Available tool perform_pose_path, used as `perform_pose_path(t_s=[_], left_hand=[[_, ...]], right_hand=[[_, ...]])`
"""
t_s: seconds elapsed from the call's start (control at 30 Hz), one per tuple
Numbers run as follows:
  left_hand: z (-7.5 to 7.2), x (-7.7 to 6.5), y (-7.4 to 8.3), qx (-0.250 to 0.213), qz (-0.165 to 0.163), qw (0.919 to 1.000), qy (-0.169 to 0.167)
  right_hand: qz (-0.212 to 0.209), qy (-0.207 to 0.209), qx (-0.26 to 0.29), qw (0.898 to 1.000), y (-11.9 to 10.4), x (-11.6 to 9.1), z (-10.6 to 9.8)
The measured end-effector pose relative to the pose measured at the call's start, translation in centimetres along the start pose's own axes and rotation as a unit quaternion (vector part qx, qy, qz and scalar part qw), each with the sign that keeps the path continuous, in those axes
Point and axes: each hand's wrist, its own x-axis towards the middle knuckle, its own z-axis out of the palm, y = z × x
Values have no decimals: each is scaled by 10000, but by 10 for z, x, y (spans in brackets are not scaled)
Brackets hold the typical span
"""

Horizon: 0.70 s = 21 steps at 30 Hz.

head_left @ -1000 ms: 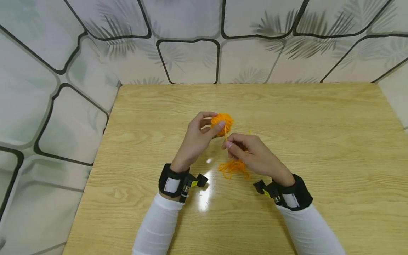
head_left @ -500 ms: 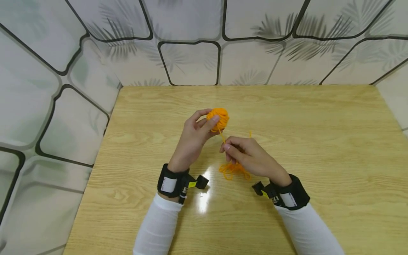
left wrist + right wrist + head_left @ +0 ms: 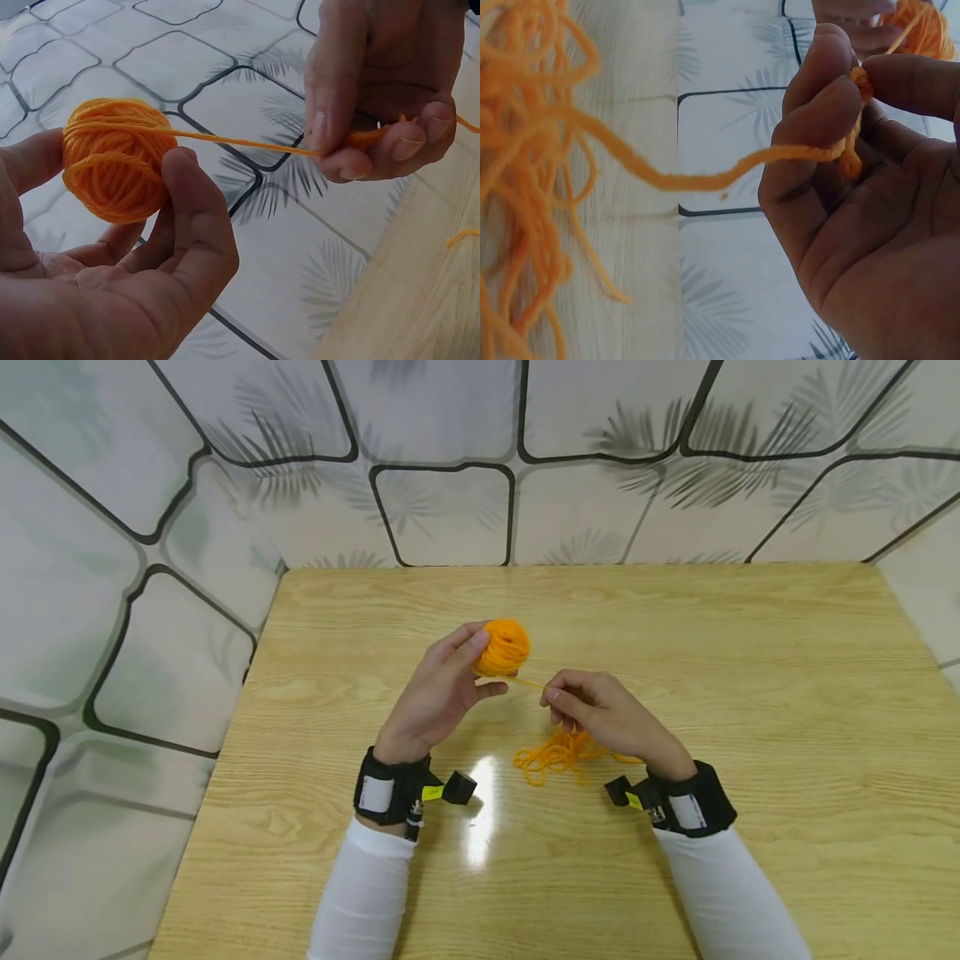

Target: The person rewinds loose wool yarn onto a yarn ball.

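An orange ball of yarn (image 3: 504, 648) is held up by my left hand (image 3: 438, 689), its thumb and fingers gripping the sides, as the left wrist view shows. From the ball a strand of yarn (image 3: 240, 142) runs taut to my right hand (image 3: 611, 714), which pinches it between thumb and forefinger. Some bunched yarn (image 3: 849, 154) sits within the curled right fingers. A loose heap of orange yarn (image 3: 551, 760) lies on the table below the right hand, and a length of it leads up into that hand in the right wrist view.
The wood-grain table (image 3: 360, 610) lies beneath both hands. Beyond its far edge stands a white panel wall (image 3: 450, 518) with dark lines and leaf prints, which continues down the left side. Each wrist wears a black strap (image 3: 390, 789) with a small camera.
The ball has shifted left and been turned in my left hand. My right hand has moved slightly right, so the strand between the hands now runs more sideways and longer.
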Motion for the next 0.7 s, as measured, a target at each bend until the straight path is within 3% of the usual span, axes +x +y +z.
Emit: perform_pose_path(t_s=[0.23, 0.4, 0.53, 0.7], left_hand=[[-3, -2, 3, -23, -60, 9993, -377], [-3, -4, 3, 454, -425, 9950, -788], [-2, -4, 2, 1221, -640, 9833, -1191], [0, -2, -3, 2364, -629, 9572, -1549]], right_hand=[[233, 191, -143, 9994, 7, -2, -10], [356, 467, -138, 9982, 10, -4, -17], [295, 843, -26, 9960, 10, -8, -23], [137, 1174, 254, 9927, 6, -12, -28]])
